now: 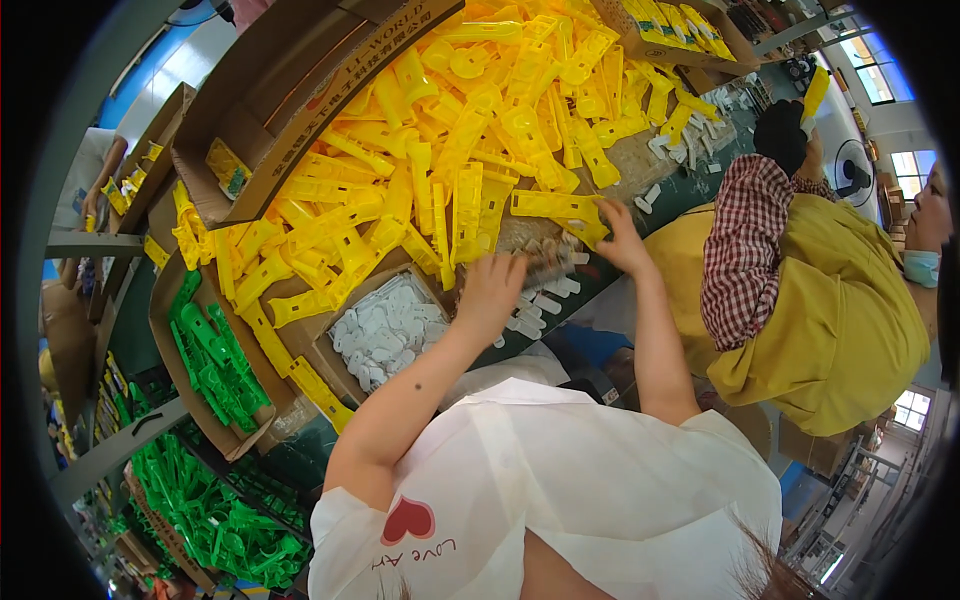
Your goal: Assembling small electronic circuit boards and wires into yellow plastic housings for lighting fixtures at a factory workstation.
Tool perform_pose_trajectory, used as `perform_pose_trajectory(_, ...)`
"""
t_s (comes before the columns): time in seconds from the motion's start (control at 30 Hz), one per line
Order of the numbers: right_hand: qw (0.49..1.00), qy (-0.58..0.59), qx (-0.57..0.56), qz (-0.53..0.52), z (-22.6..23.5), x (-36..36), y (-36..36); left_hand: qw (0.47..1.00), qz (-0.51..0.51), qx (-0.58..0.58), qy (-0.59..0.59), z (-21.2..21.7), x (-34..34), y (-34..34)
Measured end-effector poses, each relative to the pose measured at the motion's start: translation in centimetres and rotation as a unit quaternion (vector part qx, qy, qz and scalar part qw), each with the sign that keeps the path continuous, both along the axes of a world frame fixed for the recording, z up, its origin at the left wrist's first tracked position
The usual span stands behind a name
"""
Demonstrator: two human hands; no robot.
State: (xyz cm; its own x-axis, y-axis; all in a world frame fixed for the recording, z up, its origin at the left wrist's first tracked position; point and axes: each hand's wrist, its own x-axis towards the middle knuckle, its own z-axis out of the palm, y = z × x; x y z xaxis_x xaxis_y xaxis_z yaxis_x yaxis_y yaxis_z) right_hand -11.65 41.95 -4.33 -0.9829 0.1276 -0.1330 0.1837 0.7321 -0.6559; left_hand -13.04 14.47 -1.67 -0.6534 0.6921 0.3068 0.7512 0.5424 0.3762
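1. Tabletop (598, 300): dark green, near edge running along the person's front.
2. Yellow pile (440, 130): moulded parts heaped over the middle, spreading to the far edge.
3. Long carton (345, 85): far left corner, tilted. Dark lettering in two scripts along its side, with a red mark.
4. Shirt (620, 480): white, worn by the person; red heart on it, lettering below.
5. Carton (690, 60): far right corner, yellow parts inside.
6. Green box (252, 436): cardboard, left edge, full of green parts.
7. Small box (325, 355): near edge, left of the left hand, heaped with white pieces.
8. Left hand (492, 290): near edge, fingers curled down; cannot tell whether they grip anything.
9. Right hand (625, 240): finger and thumb pinching the yellow part's right end.
10. Yellow part (550, 207): lies crosswise beside the pile, toward the near edge.
11. Loose white bits (535, 310): scattered between the hands and the near edge.
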Motion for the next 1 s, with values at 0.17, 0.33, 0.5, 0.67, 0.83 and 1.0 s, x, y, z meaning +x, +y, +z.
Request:
perform_pose_trajectory(0.17,0.999,0.021,0.044,0.007,-2.2,0.8,-0.1,0.977,-0.149,0.035,-0.146,-0.3,1.6,0.1)
perform_pose_trajectory(0.33,0.979,0.156,0.128,-0.004,-3.2,-5.1,-0.2,0.923,-0.085,-0.122,-0.354,-2.5,-2.8,1.7)
perform_pose_trajectory(0.5,0.972,0.144,0.174,-0.067,-3.2,-8.4,1.5,0.974,0.075,-0.104,-0.189,-3.5,-5.7,3.0)
perform_pose_trajectory(0.67,0.98,0.032,0.197,-0.014,-1.4,-9.1,1.5,0.958,0.11,-0.073,-0.254,-2.6,-8.2,2.5)
perform_pose_trajectory(0.83,0.976,0.051,0.211,0.018,1.6,-7.7,-1.8,0.875,-0.045,-0.096,-0.473,-1.3,-8.8,0.6)
perform_pose_trajectory(1.0,0.987,0.074,0.101,-0.105,1.6,-9.4,-2.6,0.994,0.08,-0.066,-0.044,-0.6,-5.9,1.8)
